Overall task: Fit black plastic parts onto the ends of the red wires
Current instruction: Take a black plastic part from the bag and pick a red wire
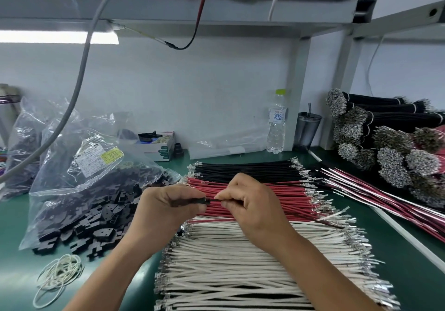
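At the centre of the frame the left hand (168, 204) is curled around a small black plastic part (192, 203), its fingers closed on it so that only the part's right end shows. The right hand (248, 202), just beside it, pinches the end of a thin wire (320, 221) between thumb and fingertips, the tip meeting the black part; the wire's colour at the pinch is hard to tell, but it trails off toward the lower right as a dark red line. Both hands hang above a flat row of loose red wires with metal terminals (284, 196) on the green tabletop (14, 226). Above that row in the frame lies a row of black wires (243, 168), and below it a broad spread of white wires (252, 262). At left a clear plastic bag of black plastic parts (91, 204) spills open onto the tabletop, with a loose heap of pale rubber bands (57, 277) at lower left. At right lie long red, white and black wire sets (390, 197), and beyond them tied bundles of black wires with silvery terminals (385, 127). A clear plastic water bottle with a green cap (277, 122) stands upright against the back wall.
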